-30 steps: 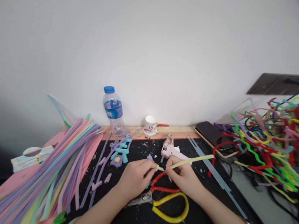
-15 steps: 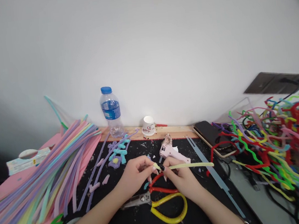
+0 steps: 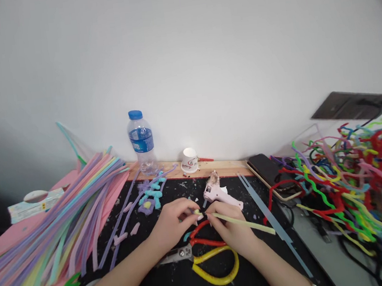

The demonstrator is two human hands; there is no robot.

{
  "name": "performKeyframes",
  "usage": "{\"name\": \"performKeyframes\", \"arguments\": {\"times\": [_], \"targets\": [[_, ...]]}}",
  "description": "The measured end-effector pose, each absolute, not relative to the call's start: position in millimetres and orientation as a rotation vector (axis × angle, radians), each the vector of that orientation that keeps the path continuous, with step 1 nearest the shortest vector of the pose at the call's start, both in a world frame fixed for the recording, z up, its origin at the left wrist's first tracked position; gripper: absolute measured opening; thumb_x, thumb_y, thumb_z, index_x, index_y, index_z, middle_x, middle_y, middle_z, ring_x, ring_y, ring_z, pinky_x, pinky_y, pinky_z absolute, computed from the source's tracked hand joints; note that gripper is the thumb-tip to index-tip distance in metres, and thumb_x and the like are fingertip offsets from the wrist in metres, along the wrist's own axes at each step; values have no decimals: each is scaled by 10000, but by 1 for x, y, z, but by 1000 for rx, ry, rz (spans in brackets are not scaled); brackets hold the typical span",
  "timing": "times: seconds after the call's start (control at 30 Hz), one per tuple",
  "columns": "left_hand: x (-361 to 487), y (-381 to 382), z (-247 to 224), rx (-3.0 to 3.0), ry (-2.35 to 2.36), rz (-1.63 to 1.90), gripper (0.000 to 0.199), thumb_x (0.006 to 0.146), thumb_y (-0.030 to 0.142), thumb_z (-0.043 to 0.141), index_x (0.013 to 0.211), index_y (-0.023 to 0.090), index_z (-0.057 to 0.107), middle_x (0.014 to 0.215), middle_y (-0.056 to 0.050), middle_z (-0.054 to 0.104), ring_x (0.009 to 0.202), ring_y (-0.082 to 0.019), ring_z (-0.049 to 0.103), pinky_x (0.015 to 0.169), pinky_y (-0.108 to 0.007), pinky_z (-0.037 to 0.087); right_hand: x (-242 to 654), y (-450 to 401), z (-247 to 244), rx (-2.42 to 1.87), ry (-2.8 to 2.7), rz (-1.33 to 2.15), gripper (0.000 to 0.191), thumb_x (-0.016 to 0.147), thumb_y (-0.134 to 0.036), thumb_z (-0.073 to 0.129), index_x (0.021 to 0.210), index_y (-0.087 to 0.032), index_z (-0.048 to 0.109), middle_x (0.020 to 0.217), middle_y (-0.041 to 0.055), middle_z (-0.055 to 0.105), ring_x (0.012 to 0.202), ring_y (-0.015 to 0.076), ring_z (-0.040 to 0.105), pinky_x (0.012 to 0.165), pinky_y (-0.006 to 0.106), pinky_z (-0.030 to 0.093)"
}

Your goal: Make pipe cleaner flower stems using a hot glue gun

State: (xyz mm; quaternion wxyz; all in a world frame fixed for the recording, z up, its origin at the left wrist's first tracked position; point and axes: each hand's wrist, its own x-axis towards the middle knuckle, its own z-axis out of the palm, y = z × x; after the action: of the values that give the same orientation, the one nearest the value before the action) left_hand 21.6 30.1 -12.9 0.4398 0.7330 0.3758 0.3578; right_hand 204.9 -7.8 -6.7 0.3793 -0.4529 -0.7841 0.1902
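A pale yellow pipe cleaner point(image 3: 247, 222) runs between both hands, its free end sticking out to the right past my right hand. My left hand point(image 3: 178, 221) pinches its curled tip between thumb and forefinger. Close beside it, my right hand point(image 3: 231, 224) is closed on the same stem with its fingertips. Below the hands lie scissors point(image 3: 217, 266) with one yellow and one red handle, blades to the left. A pale pink glue gun point(image 3: 222, 196) rests just behind my right hand. Purple and turquoise pipe-cleaner pieces point(image 3: 151, 196) lie beyond my left hand.
Many pastel pipe cleaners point(image 3: 64, 219) lie on the left. A tangled heap of bright ones point(image 3: 363, 186) covers the right. A bottle point(image 3: 142, 142) and paper cup point(image 3: 190, 160) stand along the wall. A phone point(image 3: 269, 173) and translucent strip point(image 3: 273, 221) lie to the right.
The pipe cleaner's free end has swung downward, from nearly level to sloping. My right hand has turned slightly, and the tip at my left fingers looks more curled.
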Motion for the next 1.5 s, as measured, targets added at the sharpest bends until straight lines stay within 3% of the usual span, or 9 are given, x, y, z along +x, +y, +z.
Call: {"name": "performKeyframes", "arguments": {"times": [0.3, 0.53, 0.97, 1.03, 1.2, 1.37, 1.5], "targets": [[21, 28, -10, 1802, 923, 888, 76, 770, 147, 604, 727, 144, 666, 698, -19, 671, 639, -130, 618, 606, -217, 475, 204, -6, -8, -1181, -1980, 549, 197, 890, -146, 462, 724, -181, 562, 648, -1, 562, 600, 129, 521, 560, 231, 386], [25, 29, -10, 1462, 847, 806, 52, 752, 155, 624, 723, 117, 644, 621, -20, 678, 597, -142, 653, 610, -248, 515, 203, -5, -4, -1229, -1893, 593, 214, 870, -152, 478, 661, -181, 514, 582, -29, 500, 545, 113, 464, 535, 220, 344], [24, 27, -9, 1382, 818, 760, 92, 752, 195, 643, 707, 119, 618, 581, -16, 674, 557, -132, 647, 581, -239, 515, 202, -6, -5, -1232, -1878, 586, 221, 854, -148, 480, 638, -184, 511, 576, -28, 517, 538, 113, 461, 522, 214, 343], [24, 28, -11, 1397, 815, 777, 85, 760, 203, 635, 752, 119, 630, 621, -21, 679, 578, -143, 658, 587, -246, 521, 202, -6, -5, -1231, -1878, 563, 222, 857, -151, 481, 642, -185, 520, 577, -27, 526, 540, 114, 473, 528, 214, 354], [23, 31, -10, 1436, 900, 894, 248, 821, 259, 561, 1040, 149, 603, 967, -81, 694, 662, -158, 683, 627, -276, 543, 205, -4, -6, -1254, -1806, 451, 201, 871, -169, 485, 685, -185, 561, 604, -13, 578, 551, 118, 532, 552, 217, 396], [22, 31, -7, 1530, 985, 887, 231, 869, 330, 493, 931, 140, 608, 681, -28, 669, 610, -160, 661, 600, -257, 525, 208, -5, -8, -1221, -1810, 316, 148, 870, -160, 504, 765, -182, 607, 665, 10, 638, 597, 129, 596, 584, 220, 440], [22, 29, -8, 1674, 914, 848, 242, 886, 307, 464, 784, 143, 611, 668, -12, 631, 564, -135, 633, 578, -235, 495, 206, -9, -9, -1193, -1880, 365, 136, 872, -146, 504, 845, -198, 627, 755, 26, 667, 666, 144, 626, 627, 229, 473]]}}
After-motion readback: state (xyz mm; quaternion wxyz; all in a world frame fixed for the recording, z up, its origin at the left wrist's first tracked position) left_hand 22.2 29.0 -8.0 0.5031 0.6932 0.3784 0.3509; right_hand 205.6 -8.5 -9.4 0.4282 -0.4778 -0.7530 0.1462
